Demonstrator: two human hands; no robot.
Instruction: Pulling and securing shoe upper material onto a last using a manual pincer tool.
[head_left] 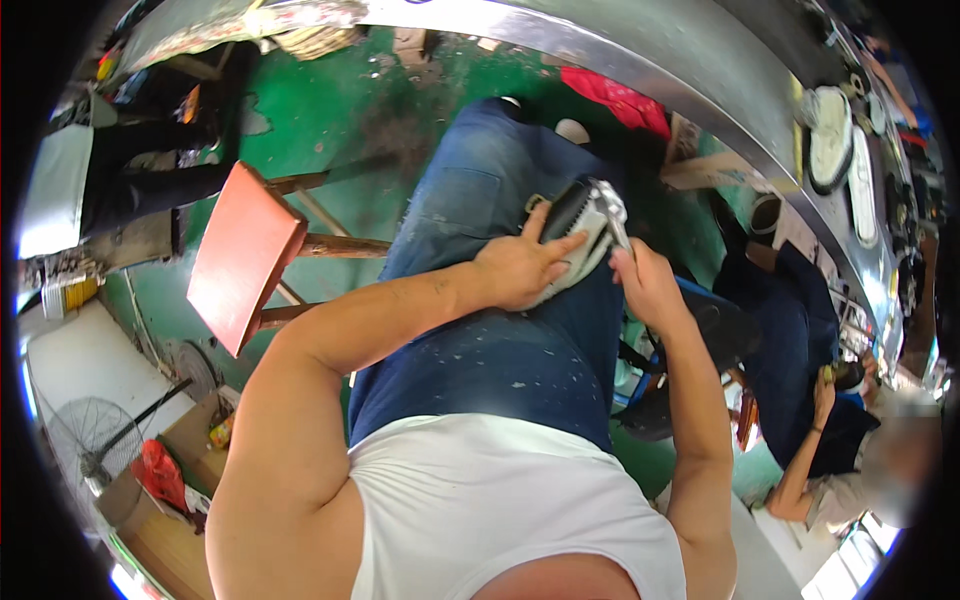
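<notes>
Left hand [520, 268] flat on a shoe [585, 235], fingers spread over its side, pressing it down on the lap. Shoe black and white, with a pale sole, lying tilted on the blue jeans [500, 340], near the middle of the view, a bit to the right. Right hand [645, 285] just right of the shoe, fingers curled at its near edge, touching it; hard to tell if gripping tight or only pinching. Both hands on the one shoe, very close together, almost touching. Jeans dotted with small white specks. White shirt with no sleeves [500, 510] at the near edge. Red stool [243, 255] with wooden legs on the left, standing on the green floor [330, 110]. Long grey metal table [700, 70] curving across the far right, with more pale shoe parts [830, 135] lying on it. Red cloth [620, 100] under the table edge, far from the hands. Another person in dark blue [810, 340] sitting on the right, one hand holding something small and dark. A fan [85, 435] on the near left, beside a red bag [160, 472] and brown boxes [150, 520].
</notes>
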